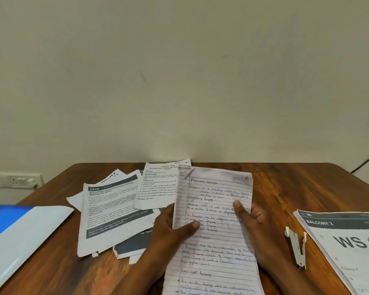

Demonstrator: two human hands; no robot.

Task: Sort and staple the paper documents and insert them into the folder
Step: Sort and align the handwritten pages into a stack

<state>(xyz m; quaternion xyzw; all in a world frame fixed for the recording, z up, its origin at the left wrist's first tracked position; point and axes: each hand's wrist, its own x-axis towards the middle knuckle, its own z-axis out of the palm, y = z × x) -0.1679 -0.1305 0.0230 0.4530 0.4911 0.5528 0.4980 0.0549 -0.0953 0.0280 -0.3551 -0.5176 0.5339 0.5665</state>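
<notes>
Both hands hold a lined handwritten sheaf upright over the desk.

Left hand [175, 227] grips the left edge of the handwritten sheaf [213, 231], thumb across the front, fingers behind; right hand [250, 226] grips the right edge the same way, thumb on the face of the page. Paper is ruled, thin, creased at the top left corner, covered in pen script. Left of it, a loose fan of printed sheets [113, 211] lies overlapped and askew on the wooden table [285, 188], glossy brown grain. At far left, a blue and pale plastic folder [19, 239], smooth, flat. Right of the hands, a small metal stapler [297, 248] lies near a squared stack of printed pages [349, 245] headed "BALCONY 2". Plain cream wall [179, 71] behind; a wall socket [15, 180] at left.
</notes>
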